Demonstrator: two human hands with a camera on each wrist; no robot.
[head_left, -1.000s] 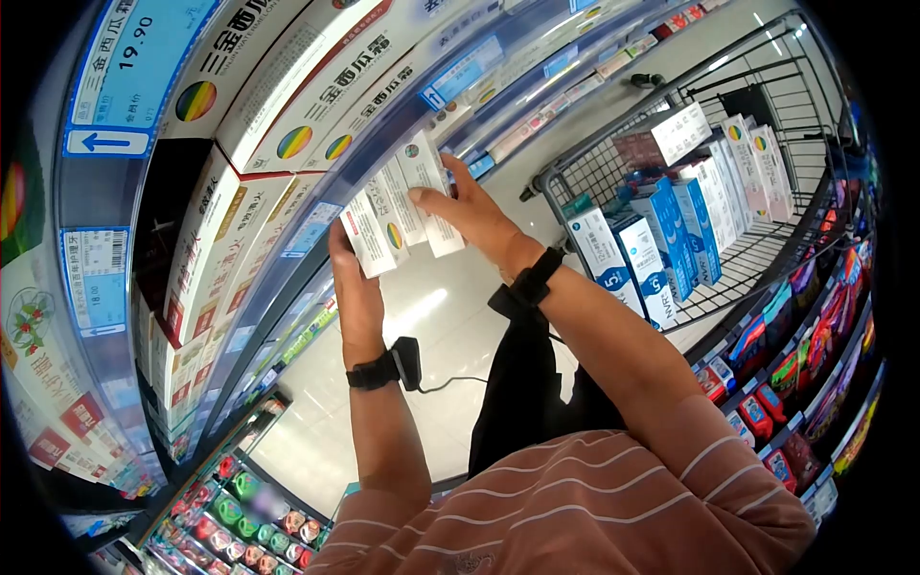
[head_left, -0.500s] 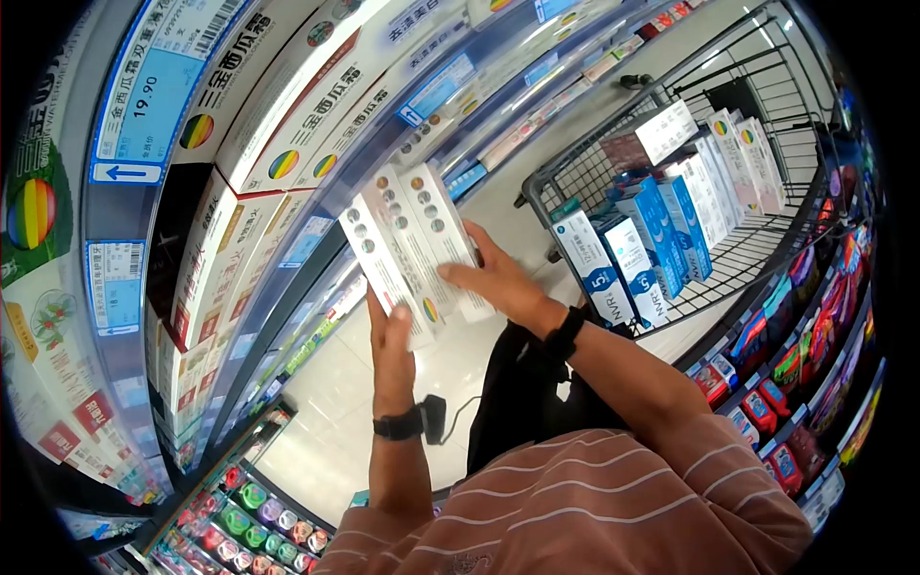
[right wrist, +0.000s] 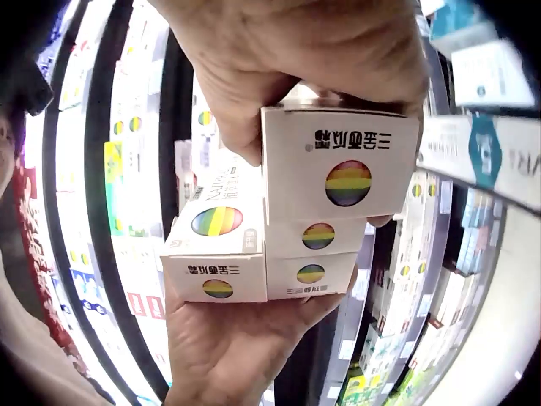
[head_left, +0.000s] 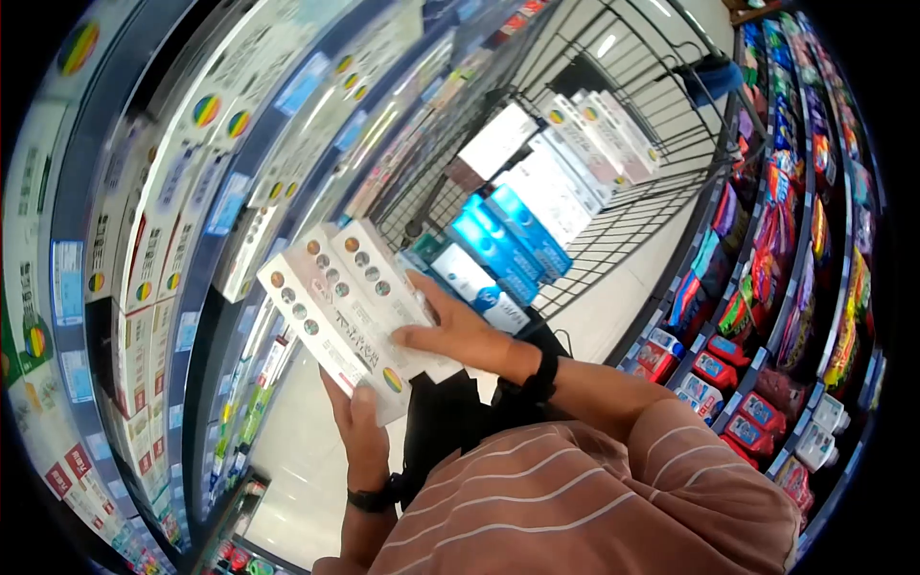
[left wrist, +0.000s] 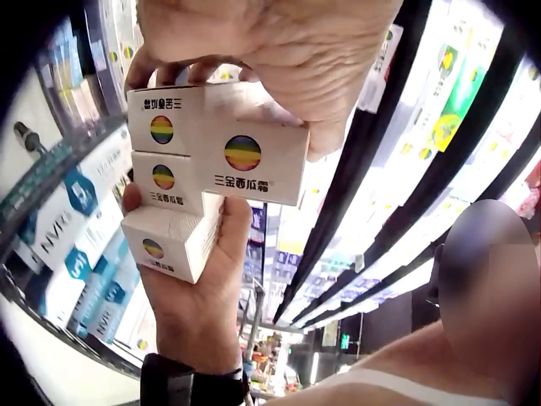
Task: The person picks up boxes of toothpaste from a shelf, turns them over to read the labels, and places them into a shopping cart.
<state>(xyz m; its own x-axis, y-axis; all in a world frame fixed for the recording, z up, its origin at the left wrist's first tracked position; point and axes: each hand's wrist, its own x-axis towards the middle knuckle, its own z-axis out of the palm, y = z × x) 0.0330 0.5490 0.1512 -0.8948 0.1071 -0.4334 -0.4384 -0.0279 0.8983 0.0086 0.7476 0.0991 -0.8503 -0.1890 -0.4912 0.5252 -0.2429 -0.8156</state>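
Observation:
Both hands hold a bundle of several long white toothpaste boxes (head_left: 331, 331) with rainbow discs and Chinese lettering, in front of the body in the head view. My left hand (head_left: 362, 436) grips the near left end from below, its thumb on the box side. The right hand (head_left: 470, 331) grips the right side, thumb across the top. In the left wrist view, the box ends (left wrist: 245, 161) sit side by side and stacked, one lower box offset. The right wrist view shows a near box end (right wrist: 342, 165) beneath the right fingers, with the left palm (right wrist: 228, 347) under the bundle.
Beyond the hands stands a wire shopping cart (head_left: 661, 187) holding blue boxes (head_left: 498, 244) and white boxes (head_left: 551, 196). Shelves of similar boxes (head_left: 158, 235) with blue price tags line the left. On the right, shelves carry colourful bagged goods (head_left: 767, 254) and red packs (head_left: 724, 364).
Both hands have drawn the boxes away from the shelf toward the body. The view has swung right, so the shelf and cart have shifted left, the boxes now overlapping the cart's near end.

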